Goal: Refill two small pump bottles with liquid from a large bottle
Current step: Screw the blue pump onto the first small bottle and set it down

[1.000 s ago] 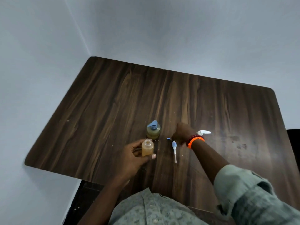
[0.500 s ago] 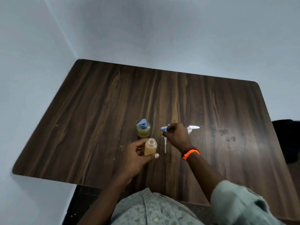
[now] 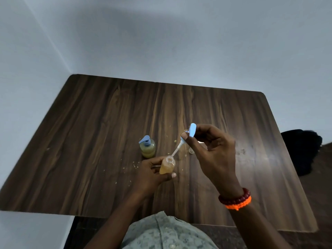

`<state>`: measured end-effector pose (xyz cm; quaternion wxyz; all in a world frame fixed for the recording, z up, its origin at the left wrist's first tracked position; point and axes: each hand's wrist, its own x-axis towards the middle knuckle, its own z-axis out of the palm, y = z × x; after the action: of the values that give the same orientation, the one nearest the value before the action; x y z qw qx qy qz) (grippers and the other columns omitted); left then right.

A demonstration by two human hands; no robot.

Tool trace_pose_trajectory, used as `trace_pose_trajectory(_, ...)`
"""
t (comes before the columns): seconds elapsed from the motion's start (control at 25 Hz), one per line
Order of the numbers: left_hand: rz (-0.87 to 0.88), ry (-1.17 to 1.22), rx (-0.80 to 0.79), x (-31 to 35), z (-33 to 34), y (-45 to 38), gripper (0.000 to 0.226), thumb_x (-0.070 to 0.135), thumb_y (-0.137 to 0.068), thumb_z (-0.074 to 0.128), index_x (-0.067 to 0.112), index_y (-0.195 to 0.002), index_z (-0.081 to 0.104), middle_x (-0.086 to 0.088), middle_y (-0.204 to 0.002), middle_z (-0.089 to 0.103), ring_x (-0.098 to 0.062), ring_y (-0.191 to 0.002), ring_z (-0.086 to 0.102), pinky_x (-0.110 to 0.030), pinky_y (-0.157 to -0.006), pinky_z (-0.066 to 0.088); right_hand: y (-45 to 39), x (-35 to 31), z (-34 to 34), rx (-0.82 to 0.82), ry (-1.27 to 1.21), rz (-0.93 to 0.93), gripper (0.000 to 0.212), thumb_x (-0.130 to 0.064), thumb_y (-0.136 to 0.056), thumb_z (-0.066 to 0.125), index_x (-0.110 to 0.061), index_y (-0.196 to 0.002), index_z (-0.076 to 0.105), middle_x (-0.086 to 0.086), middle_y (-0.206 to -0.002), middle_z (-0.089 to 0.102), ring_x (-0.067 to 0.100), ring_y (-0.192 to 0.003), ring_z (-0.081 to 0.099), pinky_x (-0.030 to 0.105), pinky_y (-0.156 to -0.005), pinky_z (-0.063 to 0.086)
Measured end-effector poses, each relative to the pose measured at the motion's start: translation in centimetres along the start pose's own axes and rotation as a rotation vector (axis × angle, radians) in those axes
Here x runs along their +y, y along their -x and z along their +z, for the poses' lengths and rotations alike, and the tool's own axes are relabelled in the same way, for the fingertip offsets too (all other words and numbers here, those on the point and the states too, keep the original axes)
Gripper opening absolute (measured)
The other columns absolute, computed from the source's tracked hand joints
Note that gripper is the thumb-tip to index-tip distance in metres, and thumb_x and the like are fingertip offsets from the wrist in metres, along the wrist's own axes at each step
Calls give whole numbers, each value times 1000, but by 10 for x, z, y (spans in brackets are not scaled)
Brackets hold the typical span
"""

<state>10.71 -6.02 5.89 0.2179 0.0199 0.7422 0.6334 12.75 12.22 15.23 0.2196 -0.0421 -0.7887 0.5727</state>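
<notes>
dark wooden table (image 3: 107, 141), grey walls (image 3: 179, 42)

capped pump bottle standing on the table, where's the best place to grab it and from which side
Take the capped pump bottle round its rounded body, below the blue pump head, probably from its left, open-table side. It stands upright, the head overhangs on top, and the left hand holding the open bottle crowds its near right.

Above the worktop (image 3: 107, 123), the open bottle (image 3: 167, 166) sits in the left hand's fingers (image 3: 152, 161), the capped bottle (image 3: 147, 147) stands just behind-left of them, and the pump (image 3: 186, 138), pinched in the right hand's fingers (image 3: 186, 139), slants down to the open bottle's mouth.
</notes>
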Motion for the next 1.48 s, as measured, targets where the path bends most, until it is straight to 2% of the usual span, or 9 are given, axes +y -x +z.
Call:
trace_pose_trajectory(0.24,55,-10,-35,2,2,-1,48,5,-73,92,33,-108,77,16,-104,82,-1,-101,76,-19,-84,62,8,14,4,-66,69,-40,25,-23,-86,80,-12,-108,74,-4,-99,78,6,-92,76,14,-82,60)
trace_pose_trajectory(0.36,66,-13,-39,4,3,-1,46,8,-74,93,25,-114,79,9,-107,82,-7,-101,77,-31,-90,64,16,24,11,-120,125,-20,23,-18,-87,81,-14,-108,75,-7,-98,78,6,-94,75,20,-83,62)
trace_pose_trajectory(0.56,66,12,-5,11,3,2,54,7,-77,90,51,-105,75,13,-109,81,-6,-103,76,-40,-92,65,29,38,19,-145,183,27,21,-26,-86,82,-25,-106,76,-14,-96,77,4,-92,73,28,-81,62)
trace_pose_trajectory(0.92,38,12,32,10,3,7,51,10,-76,91,47,-108,76,10,-111,81,-15,-109,75,-44,-95,64,31,29,22,-162,235,96,28,-38,-82,78,-27,-107,73,-12,-96,75,3,-91,70,36,-80,63)
trace_pose_trajectory(1.0,47,-17,26,9,2,7,48,10,-75,91,46,-104,77,14,-107,82,-11,-106,75,-45,-95,63,33,25,23,-148,254,97,41,-43,-76,83,-30,-113,67,-15,-96,71,2,-92,68,29,-79,61)
trace_pose_trajectory(1.12,60,-21,18,10,0,5,41,10,-76,90,34,-108,81,14,-109,82,-12,-106,76,-46,-96,63,31,25,18,-237,198,149,81,-41,-78,85,-24,-148,47,-16,-121,70,-2,-115,65,20,-95,54)
trace_pose_trajectory(1.24,37,-4,26,7,-1,5,39,15,-75,92,30,-110,81,10,-108,82,-14,-106,76,-42,-93,64,25,25,12,-288,169,115,80,-23,-83,85,-22,-152,44,-14,-120,74,-3,-121,65,28,-109,51)
trace_pose_trajectory(1.36,43,-5,-1,6,2,5,41,15,-76,91,39,-107,79,13,-109,82,-8,-106,76,-33,-88,64,22,25,12,-254,192,118,78,-33,-77,87,-29,-144,49,-7,-106,72,5,-104,68,34,-96,59)
trace_pose_trajectory(1.48,29,-8,-10,6,3,3,42,14,-78,89,25,-117,78,6,-115,81,-15,-111,75,-48,-97,62,24,25,10,-324,184,152,99,-40,-77,87,-31,-158,30,-22,-124,64,-9,-118,59,12,-97,47)
